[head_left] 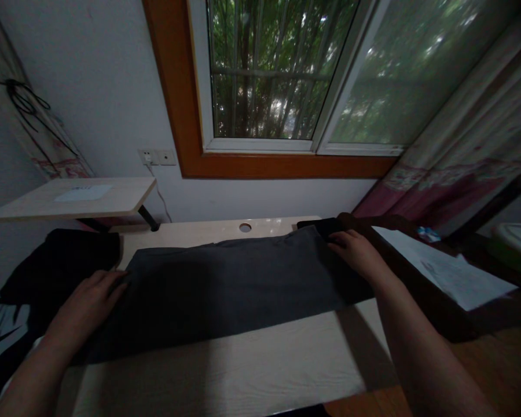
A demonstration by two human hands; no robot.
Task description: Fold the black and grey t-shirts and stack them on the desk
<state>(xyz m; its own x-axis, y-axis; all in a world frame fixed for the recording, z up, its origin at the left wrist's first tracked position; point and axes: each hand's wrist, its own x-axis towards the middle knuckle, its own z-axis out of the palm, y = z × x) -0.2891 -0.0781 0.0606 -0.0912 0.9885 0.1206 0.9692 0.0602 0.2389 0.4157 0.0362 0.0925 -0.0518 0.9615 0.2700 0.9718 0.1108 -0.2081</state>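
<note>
A long piece of dark grey cloth (238, 284), which looks like a folded garment, lies flat across a pale wooden table (243, 376). My left hand (93, 298) rests at the cloth's left end, its fingers stretched out and the thumb apart. At the far right corner, my right hand (351, 250) touches the cloth with fingers spread a little. Whether any fabric is pinched under the fingertips cannot be made out in the dim light.
Left of the table lies a black cloth heap (65, 260), beneath a small raised shelf (99, 194) bearing a paper slip. On the right, a white sheet (443, 266) lies on a dark brown surface. A window (278, 75) and a curtain (460, 145) are beyond.
</note>
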